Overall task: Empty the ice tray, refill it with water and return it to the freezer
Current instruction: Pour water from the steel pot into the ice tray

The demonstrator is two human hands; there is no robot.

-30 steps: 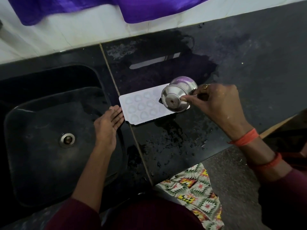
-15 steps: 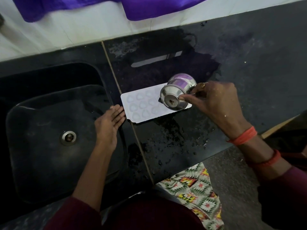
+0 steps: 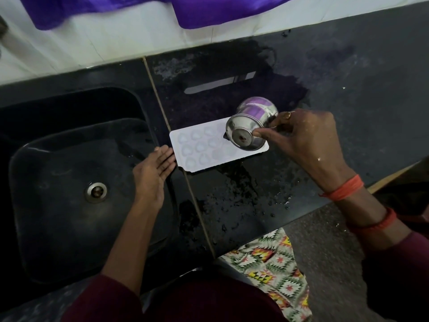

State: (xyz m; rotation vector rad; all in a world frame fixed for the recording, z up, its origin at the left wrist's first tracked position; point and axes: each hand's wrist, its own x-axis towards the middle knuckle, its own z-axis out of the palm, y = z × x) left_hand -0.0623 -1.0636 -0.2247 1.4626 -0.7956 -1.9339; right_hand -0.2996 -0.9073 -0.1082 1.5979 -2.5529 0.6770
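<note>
A white ice tray [image 3: 204, 148] with heart-shaped cells lies flat on the wet black counter [image 3: 348, 89], just right of the sink. My right hand [image 3: 306, 140] grips a small steel cup [image 3: 251, 124] and holds it tipped over the tray's right end, its base facing the camera. The cup hides the tray's far right cells. My left hand [image 3: 153, 173] lies flat with straight fingers on the counter strip at the sink's edge, fingertips touching the tray's left end.
A black sink [image 3: 58, 182] with a steel drain [image 3: 96, 192] fills the left side. Water puddles and droplets cover the counter in front of and behind the tray. Purple cloth [image 3: 209, 12] hangs on the white wall behind. The counter's front edge runs below right.
The cup has tilted a little further over the tray's right end. My left hand has stayed at the tray's left end.
</note>
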